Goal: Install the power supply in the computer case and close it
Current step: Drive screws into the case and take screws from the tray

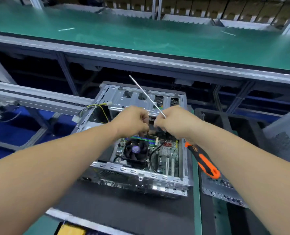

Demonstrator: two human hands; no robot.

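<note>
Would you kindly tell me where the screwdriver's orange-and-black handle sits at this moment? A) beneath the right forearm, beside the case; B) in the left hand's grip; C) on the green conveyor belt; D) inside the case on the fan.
A: the handle shows below the right forearm, just right of the open computer case.

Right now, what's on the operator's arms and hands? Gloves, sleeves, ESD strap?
Nothing visible. The left hand and right hand are bare, no gloves, rings or watch. Both forearms are uncovered as far as the frame shows; no sleeves, wrist strap or cable in view.

Green conveyor belt (141, 36) w/ alu frame (157, 61); cartons (225, 9) behind.
</note>
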